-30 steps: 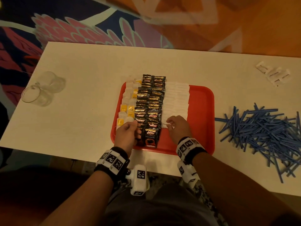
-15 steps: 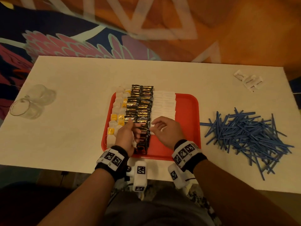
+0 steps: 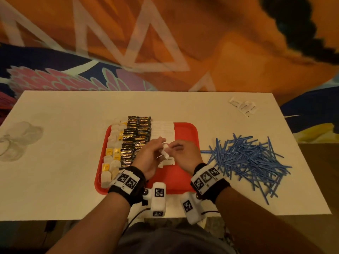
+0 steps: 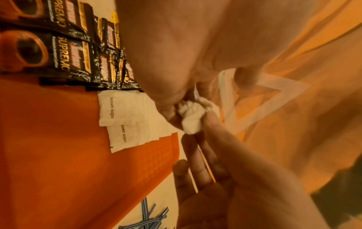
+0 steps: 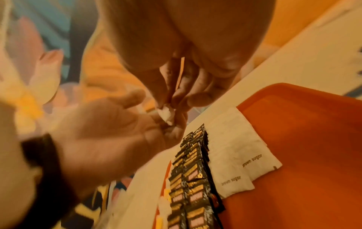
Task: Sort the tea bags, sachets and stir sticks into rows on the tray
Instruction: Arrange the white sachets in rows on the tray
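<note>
Since a second ago you have lifted both hands off the rows and brought them together above the red tray (image 3: 185, 138). Your left hand (image 3: 149, 158) and right hand (image 3: 183, 154) now meet over its middle, and the fingers (image 4: 213, 124) of both pinch one small crumpled white sachet (image 3: 164, 152) between them, held clear of the tray. Below it, the white brown sugar sachets (image 5: 240, 155) lie in a row, with the black coffee sachets (image 3: 136, 136) in two rows just to their left and the tea bags (image 3: 111, 156) along the tray's left side. On the desk (image 3: 73, 143) to your right sits the loose heap of blue stir sticks (image 3: 247, 162), well apart from a few white sachets (image 3: 242, 107) at the far right corner
</note>
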Demonstrator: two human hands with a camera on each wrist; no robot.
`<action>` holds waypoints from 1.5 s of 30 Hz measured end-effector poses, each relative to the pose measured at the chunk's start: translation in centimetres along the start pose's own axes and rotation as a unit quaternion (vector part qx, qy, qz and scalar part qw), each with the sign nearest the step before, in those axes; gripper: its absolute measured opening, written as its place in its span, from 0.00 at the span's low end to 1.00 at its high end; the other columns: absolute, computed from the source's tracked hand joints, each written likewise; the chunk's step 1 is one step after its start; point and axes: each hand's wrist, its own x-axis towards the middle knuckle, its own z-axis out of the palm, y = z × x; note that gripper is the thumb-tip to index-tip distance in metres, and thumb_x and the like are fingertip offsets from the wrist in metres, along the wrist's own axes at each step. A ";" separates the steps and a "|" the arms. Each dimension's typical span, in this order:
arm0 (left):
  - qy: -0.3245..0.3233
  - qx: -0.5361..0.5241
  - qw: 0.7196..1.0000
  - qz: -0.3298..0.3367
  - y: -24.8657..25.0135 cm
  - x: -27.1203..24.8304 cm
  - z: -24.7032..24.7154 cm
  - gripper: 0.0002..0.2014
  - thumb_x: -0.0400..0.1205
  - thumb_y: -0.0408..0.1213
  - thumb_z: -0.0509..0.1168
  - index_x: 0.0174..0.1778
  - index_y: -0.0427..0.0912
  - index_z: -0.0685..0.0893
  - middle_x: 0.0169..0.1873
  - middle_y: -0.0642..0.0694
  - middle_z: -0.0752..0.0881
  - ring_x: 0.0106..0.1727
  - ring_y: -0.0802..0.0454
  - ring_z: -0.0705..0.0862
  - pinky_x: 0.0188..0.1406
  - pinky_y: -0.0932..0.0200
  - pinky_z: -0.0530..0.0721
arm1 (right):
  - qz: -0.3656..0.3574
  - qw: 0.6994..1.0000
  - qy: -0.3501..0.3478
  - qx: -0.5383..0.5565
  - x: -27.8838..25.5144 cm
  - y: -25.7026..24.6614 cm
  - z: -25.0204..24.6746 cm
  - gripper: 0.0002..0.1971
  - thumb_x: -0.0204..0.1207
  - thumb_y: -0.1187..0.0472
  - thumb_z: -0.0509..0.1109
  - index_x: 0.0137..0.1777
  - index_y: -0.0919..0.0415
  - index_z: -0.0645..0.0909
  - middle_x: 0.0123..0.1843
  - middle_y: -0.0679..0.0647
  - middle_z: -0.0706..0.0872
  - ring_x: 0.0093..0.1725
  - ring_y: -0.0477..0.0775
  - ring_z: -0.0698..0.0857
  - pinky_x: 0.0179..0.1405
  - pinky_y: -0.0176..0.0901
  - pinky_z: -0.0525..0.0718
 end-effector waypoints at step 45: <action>0.139 0.328 0.927 0.117 -2.9 -0.4 -5.5 0.16 0.84 0.33 0.69 0.65 0.56 0.88 0.45 0.50 0.89 0.27 0.56 0.84 0.35 0.53 0.89 | 0.162 0.986 0.001 0.025 2.2 8.4 0.9 0.07 0.75 0.54 0.77 0.50 0.51 0.83 0.47 0.51 0.90 0.40 0.48 0.88 0.45 0.40 0.89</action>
